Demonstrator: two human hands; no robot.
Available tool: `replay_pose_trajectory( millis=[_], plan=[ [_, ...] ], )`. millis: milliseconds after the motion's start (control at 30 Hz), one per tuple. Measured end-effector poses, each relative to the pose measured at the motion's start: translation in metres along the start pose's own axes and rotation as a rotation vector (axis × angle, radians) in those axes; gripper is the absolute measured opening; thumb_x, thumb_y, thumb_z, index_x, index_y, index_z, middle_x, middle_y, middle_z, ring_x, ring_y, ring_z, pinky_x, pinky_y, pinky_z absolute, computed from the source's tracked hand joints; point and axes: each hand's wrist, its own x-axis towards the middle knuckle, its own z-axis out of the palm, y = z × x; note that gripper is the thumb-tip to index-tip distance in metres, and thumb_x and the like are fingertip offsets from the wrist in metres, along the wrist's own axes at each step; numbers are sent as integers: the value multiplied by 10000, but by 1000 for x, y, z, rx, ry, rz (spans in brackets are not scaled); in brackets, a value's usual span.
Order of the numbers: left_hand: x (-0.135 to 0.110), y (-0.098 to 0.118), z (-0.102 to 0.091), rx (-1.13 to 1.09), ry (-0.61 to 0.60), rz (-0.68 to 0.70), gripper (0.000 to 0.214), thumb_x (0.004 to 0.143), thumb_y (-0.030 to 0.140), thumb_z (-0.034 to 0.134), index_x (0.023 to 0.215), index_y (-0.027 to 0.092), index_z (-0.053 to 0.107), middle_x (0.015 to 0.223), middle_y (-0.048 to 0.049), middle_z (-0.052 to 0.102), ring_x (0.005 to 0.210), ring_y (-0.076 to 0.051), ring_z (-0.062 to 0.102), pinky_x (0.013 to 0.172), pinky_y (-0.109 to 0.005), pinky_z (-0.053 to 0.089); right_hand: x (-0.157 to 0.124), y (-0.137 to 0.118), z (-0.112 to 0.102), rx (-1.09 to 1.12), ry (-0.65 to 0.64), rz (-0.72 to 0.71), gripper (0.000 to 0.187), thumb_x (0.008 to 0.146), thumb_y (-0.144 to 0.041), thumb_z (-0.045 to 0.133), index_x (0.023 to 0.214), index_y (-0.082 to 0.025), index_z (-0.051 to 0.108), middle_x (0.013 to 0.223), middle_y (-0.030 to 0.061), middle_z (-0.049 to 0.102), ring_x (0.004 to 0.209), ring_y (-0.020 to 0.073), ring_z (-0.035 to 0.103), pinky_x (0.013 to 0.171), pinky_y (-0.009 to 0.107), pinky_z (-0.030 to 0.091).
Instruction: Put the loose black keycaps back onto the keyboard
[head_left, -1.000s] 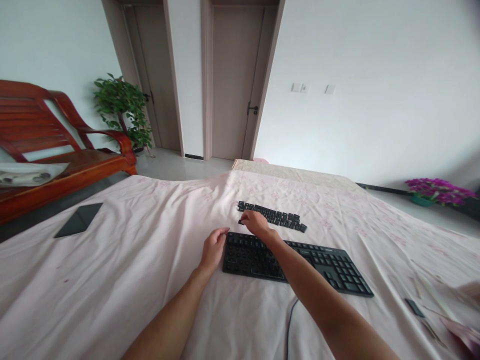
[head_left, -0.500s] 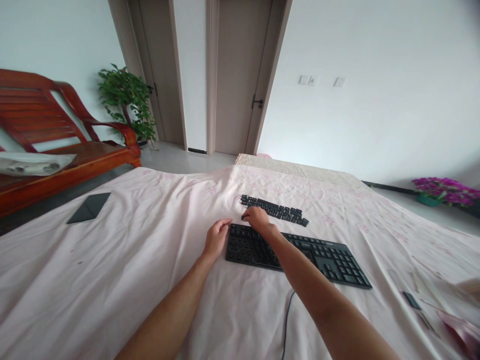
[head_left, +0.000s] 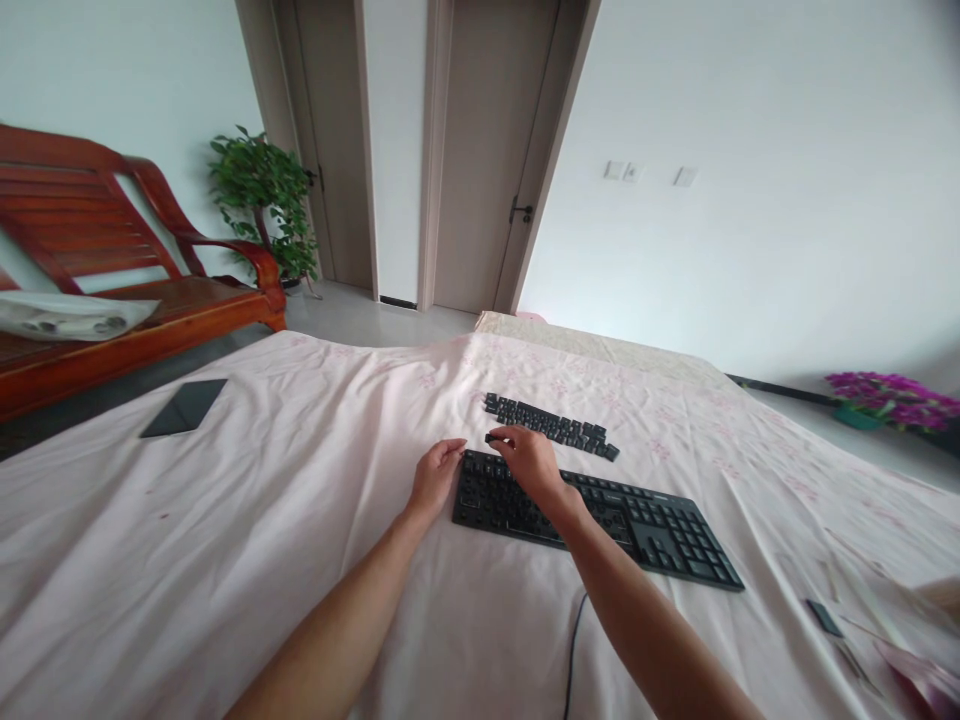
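Small keycap [head_left: 490,438]: over the strip of pink cloth [head_left: 360,430] between the keyboard [head_left: 626,508] and the loose keycaps [head_left: 559,424]; it is tiny and half covered, so "keycap" is a fair reading rather than a sure one.
Right hand [head_left: 534,462]: thumb and forefinger together on that small keycap, at its right side; the forearm slants across the keyboard (hiding a good part of the middle).
Left hand [head_left: 435,475]: at the keyboard's back left corner, fingertips just beside it; whether they touch or grip it, I cannot tell.
Keyboard: long axis left to right, the right end slanting closer to the wearer; many keys at its left part look bare of caps.
Loose keycaps: beyond the keyboard, in rows roughly along the same axis.
Nearer hand: the right has the small keycap; the left sits nearer the back left corner, which lies just toward the wearer from that pinch.
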Motion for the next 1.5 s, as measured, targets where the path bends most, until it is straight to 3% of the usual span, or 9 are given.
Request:
replay_pose_trajectory(
  millis=[200,367,633,967,1500],
  plan=[
    [-3,9,0,12,-1,-11,348,824,367,577,1078,144,659,1094,-118,700,1003,-219,653,911,-347,481,-36,-22,8,-56,5,-120,243,919,-340,501,1062,-267,684,1046,17,706,944,188,617,851,258,407],
    [-4,13,-4,59,-9,-18,333,807,371,593,1039,146,670,1052,-104,710,968,-206,656,877,-317,487,-41,-27,21,-227,15,-209,208,929,-328,509,1036,-276,680,996,23,715,904,194,591,798,292,370],
    [-2,10,-17,184,-82,-31,265,763,358,620,918,158,696,878,-71,730,814,-196,667,764,-296,496,-45,-26,34,-303,98,-324,140,921,-275,536,923,-270,676,891,-6,714,849,185,554,740,313,324],
    [-1,14,-20,260,-191,-36,199,715,264,631,869,158,698,882,-62,729,824,-184,666,770,-272,488,-46,-28,39,-285,118,-312,163,931,-249,517,889,-249,674,943,1,687,876,173,538,770,308,339],
    [-1,15,-20,284,-227,-12,183,725,261,610,849,157,696,851,-57,722,802,-183,664,749,-269,489,-46,-28,36,-219,69,-313,185,925,-223,518,896,-257,698,948,16,658,880,163,517,787,295,364]
  ],
)
